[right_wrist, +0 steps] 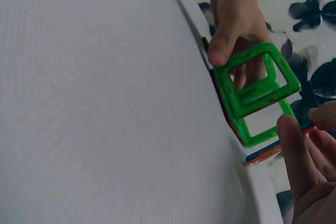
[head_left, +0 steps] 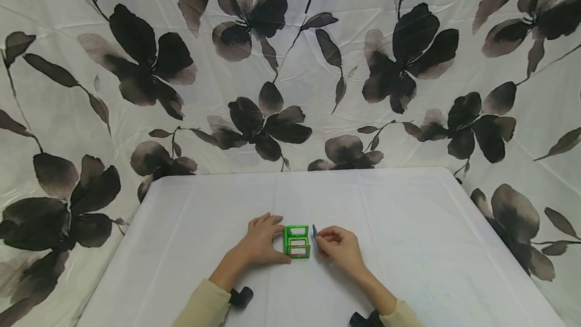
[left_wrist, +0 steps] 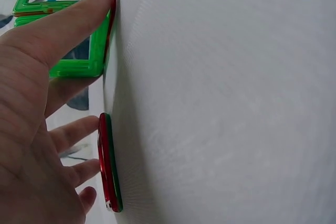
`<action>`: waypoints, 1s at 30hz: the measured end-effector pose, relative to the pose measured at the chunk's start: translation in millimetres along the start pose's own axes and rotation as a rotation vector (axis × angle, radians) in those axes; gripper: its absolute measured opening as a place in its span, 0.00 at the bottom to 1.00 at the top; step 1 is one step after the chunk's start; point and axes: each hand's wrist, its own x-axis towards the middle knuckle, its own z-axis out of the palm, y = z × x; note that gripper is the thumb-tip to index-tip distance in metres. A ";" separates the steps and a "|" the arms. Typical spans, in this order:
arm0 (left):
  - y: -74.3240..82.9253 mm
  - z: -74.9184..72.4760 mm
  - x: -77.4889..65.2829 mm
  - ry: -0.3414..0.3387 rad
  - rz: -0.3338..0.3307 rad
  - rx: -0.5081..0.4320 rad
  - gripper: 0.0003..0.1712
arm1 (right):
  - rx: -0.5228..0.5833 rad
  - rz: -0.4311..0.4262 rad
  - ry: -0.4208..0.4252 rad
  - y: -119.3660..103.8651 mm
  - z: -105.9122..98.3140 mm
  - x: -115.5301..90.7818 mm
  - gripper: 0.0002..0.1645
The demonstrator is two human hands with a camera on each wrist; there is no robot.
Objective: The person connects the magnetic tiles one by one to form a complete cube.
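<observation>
Green square frame magnetic tiles (head_left: 297, 237) stand joined as a small box-like structure near the middle of the white table. My left hand (head_left: 259, 242) holds its left side, the thumb (left_wrist: 79, 22) lying across a green frame and the index finger behind it. Red edging shows along the structure's base. Just right of it, my right hand (head_left: 341, 249) pinches a blue tile (head_left: 314, 231) on edge between thumb and fingertips. In the right wrist view this tile has a blue and orange-red edge, close beside the green frames.
A thin red and green tile (left_wrist: 108, 163) appears edge-on by the left hand's other fingers. The white-covered table (head_left: 431, 266) ends at a far edge, with a flowered cloth (head_left: 336, 120) behind. Black wrist devices (head_left: 242, 297) sit at both cuffs.
</observation>
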 end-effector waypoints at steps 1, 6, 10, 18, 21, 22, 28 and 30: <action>0.3 -0.1 -0.3 0.000 -0.006 -0.004 0.45 | 0.005 -0.002 -0.003 -0.4 1.1 -0.3 0.09; 1.9 -1.8 -1.3 -0.003 -0.019 -0.012 0.44 | 0.041 -0.005 -0.022 -1.5 6.4 -1.5 0.10; 2.0 -2.0 -1.7 -0.007 -0.012 -0.014 0.44 | 0.074 -0.006 -0.047 1.3 10.5 -1.8 0.12; 1.2 -2.4 -0.9 -0.008 -0.014 -0.014 0.45 | 0.106 0.031 -0.089 3.6 11.7 0.8 0.12; 0.8 -2.3 0.0 -0.015 -0.019 -0.014 0.45 | 0.085 0.032 -0.123 2.0 8.9 2.7 0.12; 0.9 -2.3 0.4 -0.016 -0.020 -0.014 0.45 | 0.070 0.026 -0.136 1.1 7.7 3.4 0.13; 0.4 -1.3 1.7 -0.031 -0.035 -0.014 0.46 | -0.033 -0.006 -0.212 -1.5 -2.2 6.7 0.17; 0.6 -1.2 1.7 -0.041 -0.041 -0.012 0.46 | -0.052 -0.008 -0.251 -0.8 -6.1 8.2 0.22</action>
